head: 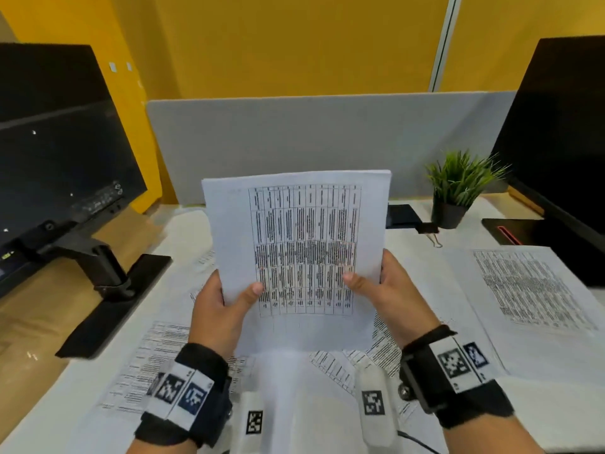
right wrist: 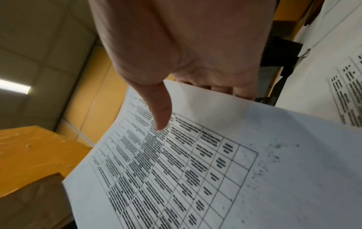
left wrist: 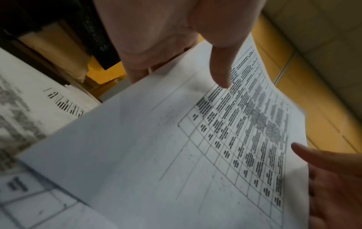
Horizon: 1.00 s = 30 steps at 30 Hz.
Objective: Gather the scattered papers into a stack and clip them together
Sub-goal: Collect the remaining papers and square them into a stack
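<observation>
Head view: upright sheaf of white printed table sheets [head: 296, 257], centre, above white counter [head: 540, 404]; left hand [head: 217, 311] and right hand [head: 389, 290] each grip a side edge, thumb in front. Loose printed sheets [head: 537, 290] lie around; black binder clip [head: 429, 230] far right, beside small potted green plant [head: 458, 188].

Left wrist view: left thumb [left wrist: 220, 68] pressing the sheaf's [left wrist: 137, 147] face.

Right wrist view: right thumb [right wrist: 159, 108] likewise on the sheaf [right wrist: 254, 155]. Advice: loosen slightly, tap the bottom edge square.

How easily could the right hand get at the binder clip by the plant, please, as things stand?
Probably not right away: the right hand and left hand both grip the held papers. The path itself looks free, since the binder clip lies unobstructed on the desk beside the potted plant.
</observation>
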Each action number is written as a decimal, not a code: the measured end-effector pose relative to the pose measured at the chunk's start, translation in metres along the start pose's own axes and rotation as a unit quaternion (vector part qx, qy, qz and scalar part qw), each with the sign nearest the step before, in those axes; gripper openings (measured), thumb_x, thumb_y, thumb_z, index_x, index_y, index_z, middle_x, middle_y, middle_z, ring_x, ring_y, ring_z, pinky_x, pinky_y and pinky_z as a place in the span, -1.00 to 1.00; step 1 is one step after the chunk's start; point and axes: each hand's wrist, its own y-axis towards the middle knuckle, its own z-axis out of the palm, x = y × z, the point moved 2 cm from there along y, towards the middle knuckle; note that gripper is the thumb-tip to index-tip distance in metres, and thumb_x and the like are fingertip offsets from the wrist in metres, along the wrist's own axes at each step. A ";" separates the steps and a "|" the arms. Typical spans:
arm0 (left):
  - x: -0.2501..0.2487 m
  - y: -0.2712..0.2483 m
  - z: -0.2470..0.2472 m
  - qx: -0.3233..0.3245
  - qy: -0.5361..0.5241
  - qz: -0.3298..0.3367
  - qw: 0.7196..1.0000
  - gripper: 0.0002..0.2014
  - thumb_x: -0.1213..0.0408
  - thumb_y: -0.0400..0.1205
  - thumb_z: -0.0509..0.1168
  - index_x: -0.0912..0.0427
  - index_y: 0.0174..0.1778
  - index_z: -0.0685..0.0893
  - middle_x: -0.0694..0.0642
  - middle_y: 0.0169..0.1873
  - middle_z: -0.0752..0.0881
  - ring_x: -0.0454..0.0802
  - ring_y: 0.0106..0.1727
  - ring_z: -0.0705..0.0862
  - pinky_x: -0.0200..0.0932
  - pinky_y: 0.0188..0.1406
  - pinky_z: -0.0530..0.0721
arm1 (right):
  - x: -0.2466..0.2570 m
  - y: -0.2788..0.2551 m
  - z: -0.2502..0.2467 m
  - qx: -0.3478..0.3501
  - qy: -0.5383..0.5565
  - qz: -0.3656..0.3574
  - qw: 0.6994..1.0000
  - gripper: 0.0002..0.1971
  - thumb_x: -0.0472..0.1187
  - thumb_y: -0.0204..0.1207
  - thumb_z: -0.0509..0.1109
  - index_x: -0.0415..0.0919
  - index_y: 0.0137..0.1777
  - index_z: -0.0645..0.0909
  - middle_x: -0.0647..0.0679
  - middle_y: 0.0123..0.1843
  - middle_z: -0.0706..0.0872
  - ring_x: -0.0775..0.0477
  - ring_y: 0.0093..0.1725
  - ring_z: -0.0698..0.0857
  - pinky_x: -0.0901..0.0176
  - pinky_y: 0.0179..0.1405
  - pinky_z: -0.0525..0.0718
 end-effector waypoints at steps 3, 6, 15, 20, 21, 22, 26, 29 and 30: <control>-0.003 0.007 -0.006 -0.051 0.055 0.012 0.997 -0.76 0.41 0.59 0.37 0.09 0.13 0.60 0.01 0.00 0.72 0.04 0.08 0.70 -0.27 -0.07 0.57 | 0.005 0.014 -0.006 0.018 -0.058 0.005 0.998 -0.52 -0.38 0.53 0.40 -0.07 0.40 0.42 -0.03 0.21 0.72 -0.04 0.21 0.71 -0.03 0.26 0.64; -0.018 0.021 -0.037 -0.139 0.083 0.023 0.986 -0.73 0.40 0.62 0.34 0.25 0.25 0.60 0.11 0.09 0.66 0.04 0.13 0.63 -0.15 0.07 0.51 | 0.006 0.045 -0.022 0.050 -0.361 -0.025 0.931 -0.39 -0.45 0.50 0.36 0.02 0.48 0.33 0.00 0.31 0.57 -0.07 0.37 0.55 0.15 0.27 0.52; 0.003 0.018 -0.119 -0.235 0.140 0.025 0.961 -0.66 0.35 0.62 0.35 0.35 0.31 0.56 0.24 0.14 0.68 0.05 0.09 0.60 -0.06 0.09 0.52 | -0.033 0.075 -0.015 0.399 -0.697 0.018 0.596 0.10 -0.11 0.18 0.69 -0.01 0.65 0.09 -0.06 0.59 0.24 -0.18 0.54 0.29 -0.05 0.50 0.28; 0.013 0.018 -0.138 -0.254 0.128 0.040 0.958 -0.80 0.35 0.61 0.36 0.04 0.11 0.63 0.19 0.12 0.69 0.07 0.10 0.65 -0.09 0.10 0.59 | -0.039 0.086 -0.019 0.347 -0.719 -0.001 0.602 -0.07 -0.03 0.12 0.69 0.18 0.49 0.29 0.11 0.37 0.48 -0.09 0.34 0.50 -0.05 0.31 0.37; 0.013 0.018 -0.139 -0.256 0.126 0.040 0.958 -0.82 0.33 0.60 0.37 -0.04 0.02 0.62 0.16 0.11 0.69 0.09 0.11 0.66 0.00 0.16 0.60 | -0.039 0.089 -0.017 0.335 -0.737 -0.011 0.587 -0.12 0.01 0.13 0.68 0.18 0.45 0.33 0.09 0.32 0.55 -0.10 0.31 0.51 -0.06 0.30 0.35; 0.013 0.018 -0.139 -0.256 0.125 0.040 0.958 -0.83 0.31 0.60 0.38 -0.06 0.01 0.61 0.14 0.11 0.70 0.12 0.11 0.68 0.07 0.20 0.61 | -0.038 0.091 -0.014 0.326 -0.754 -0.023 0.570 -0.17 0.04 0.14 0.67 0.20 0.42 0.36 0.07 0.25 0.60 -0.14 0.29 0.51 -0.06 0.29 0.35; 0.013 0.018 -0.138 -0.250 0.131 0.030 0.959 -0.69 0.25 0.60 0.38 0.16 0.26 0.61 0.13 0.15 0.71 0.10 0.11 0.68 0.03 0.18 0.57 | -0.042 0.086 0.015 0.355 -0.770 -0.092 0.522 -0.12 0.08 0.12 0.67 0.28 0.43 0.30 0.04 0.13 0.62 -0.11 0.22 0.48 -0.04 0.25 0.35; 0.014 0.016 -0.138 -0.253 0.123 0.028 0.959 -0.67 0.29 0.60 0.37 0.19 0.28 0.60 0.10 0.13 0.69 0.09 0.11 0.67 -0.02 0.17 0.55 | -0.042 0.081 0.028 0.391 -0.769 -0.117 0.492 -0.09 0.05 0.13 0.67 0.16 0.48 0.32 0.03 0.37 0.50 -0.09 0.35 0.42 -0.06 0.28 0.32; 0.015 0.015 -0.141 -0.259 0.125 0.030 0.957 -0.69 0.27 0.59 0.38 0.14 0.26 0.61 0.09 0.13 0.70 0.10 0.12 0.68 0.01 0.19 0.57 | -0.040 0.082 0.027 0.392 -0.761 -0.105 0.505 -0.12 0.03 0.14 0.67 0.13 0.47 0.35 0.01 0.42 0.41 -0.10 0.38 0.39 -0.06 0.30 0.35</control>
